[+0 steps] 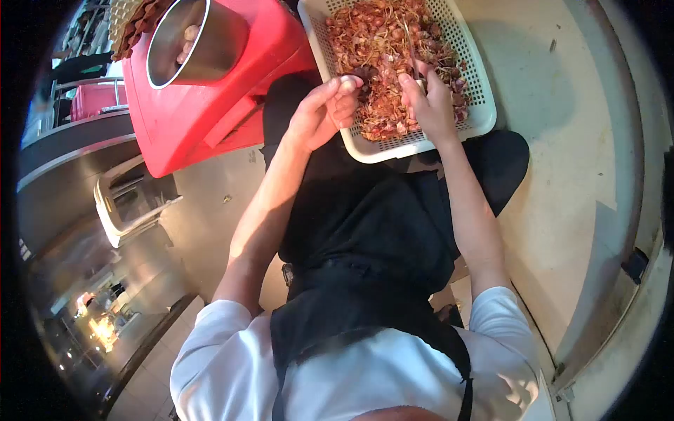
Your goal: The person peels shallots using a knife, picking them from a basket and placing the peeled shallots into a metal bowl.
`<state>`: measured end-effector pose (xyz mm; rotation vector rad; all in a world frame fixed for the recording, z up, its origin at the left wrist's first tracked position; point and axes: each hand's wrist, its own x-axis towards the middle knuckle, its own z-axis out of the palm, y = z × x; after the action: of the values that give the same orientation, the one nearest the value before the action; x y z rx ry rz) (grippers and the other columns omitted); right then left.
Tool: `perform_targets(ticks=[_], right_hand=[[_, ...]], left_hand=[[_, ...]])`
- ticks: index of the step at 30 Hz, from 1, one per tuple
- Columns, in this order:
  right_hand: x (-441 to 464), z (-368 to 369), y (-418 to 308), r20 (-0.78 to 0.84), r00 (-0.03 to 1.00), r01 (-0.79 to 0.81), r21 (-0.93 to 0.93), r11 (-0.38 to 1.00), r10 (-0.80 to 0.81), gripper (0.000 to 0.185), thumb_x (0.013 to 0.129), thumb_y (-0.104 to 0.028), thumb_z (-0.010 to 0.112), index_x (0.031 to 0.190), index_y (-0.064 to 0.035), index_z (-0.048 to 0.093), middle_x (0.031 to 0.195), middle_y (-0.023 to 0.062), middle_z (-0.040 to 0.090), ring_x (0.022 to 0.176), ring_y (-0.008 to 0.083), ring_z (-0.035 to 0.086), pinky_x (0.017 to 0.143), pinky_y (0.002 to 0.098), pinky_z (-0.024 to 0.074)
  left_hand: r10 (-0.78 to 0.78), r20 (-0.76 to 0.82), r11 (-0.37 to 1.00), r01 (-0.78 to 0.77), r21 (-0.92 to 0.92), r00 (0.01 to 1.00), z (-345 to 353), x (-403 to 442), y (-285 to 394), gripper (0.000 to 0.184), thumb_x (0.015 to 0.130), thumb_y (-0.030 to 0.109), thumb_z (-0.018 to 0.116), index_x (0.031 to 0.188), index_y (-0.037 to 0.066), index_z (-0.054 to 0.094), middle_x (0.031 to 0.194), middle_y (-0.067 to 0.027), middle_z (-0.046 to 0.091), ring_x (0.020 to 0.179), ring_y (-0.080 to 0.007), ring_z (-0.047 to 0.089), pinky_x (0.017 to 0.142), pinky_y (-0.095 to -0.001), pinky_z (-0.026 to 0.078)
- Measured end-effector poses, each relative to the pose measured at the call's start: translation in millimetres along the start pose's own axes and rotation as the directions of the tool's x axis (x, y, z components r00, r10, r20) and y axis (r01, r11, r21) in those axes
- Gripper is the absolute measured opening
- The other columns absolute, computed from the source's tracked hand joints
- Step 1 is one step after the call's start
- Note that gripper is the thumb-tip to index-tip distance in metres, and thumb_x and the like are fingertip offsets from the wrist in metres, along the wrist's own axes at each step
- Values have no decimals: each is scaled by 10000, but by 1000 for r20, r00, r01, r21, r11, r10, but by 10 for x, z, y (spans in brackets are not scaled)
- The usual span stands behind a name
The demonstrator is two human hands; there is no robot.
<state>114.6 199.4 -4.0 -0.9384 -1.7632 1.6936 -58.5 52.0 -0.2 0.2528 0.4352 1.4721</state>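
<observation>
A white perforated basket [483,98] holds a heap of small reddish shallots with dry skins and roots [379,42]. Over the basket's left edge, my left hand [326,109] pinches a small pale shallot [349,83] between thumb and fingers. My right hand [433,105] is above the right part of the heap, closed around the handle of a thin knife [412,52] whose blade points away from me. A small pale piece shows by the right thumb; what it is, I cannot make out. The hands are apart.
Left of the basket, a metal pot [228,45] with a few peeled shallots [188,43] stands on a red plastic stool or box [154,130]. A white chair [116,210] is at the far left. My black-clad legs are under and beside the basket's near edge.
</observation>
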Motion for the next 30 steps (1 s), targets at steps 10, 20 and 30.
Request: perform_targets(ticks=[10,20,30], right_hand=[[403,-189,299,10,992,-129,10,992,129,405,928,-312,629,1172,8,587,649,22,605,510,78,520,483,248,422],[473,-279,368,-17,984,-172,131,976,176,368,928,-293,629,1178,-25,591,662,14,601,509,62,509,445,229,395],[483,-384,325,-80,986,-147,12,989,147,463,915,-326,626,1214,20,549,747,73,661,607,131,614,493,269,464]], left_hand=[[79,-68,995,-75,60,995,51,-17,-13,347,915,181,451,1203,18,557,924,-138,595,714,-205,557,638,-316,486],[301,-151,863,-202,464,941,602,-300,454,366,925,243,518,1191,-8,524,886,-120,584,714,-220,576,655,-328,495],[861,82,-399,565,723,502,1366,-811,1949,412,944,333,600,1219,26,620,812,-110,693,724,-135,615,682,-312,498]])
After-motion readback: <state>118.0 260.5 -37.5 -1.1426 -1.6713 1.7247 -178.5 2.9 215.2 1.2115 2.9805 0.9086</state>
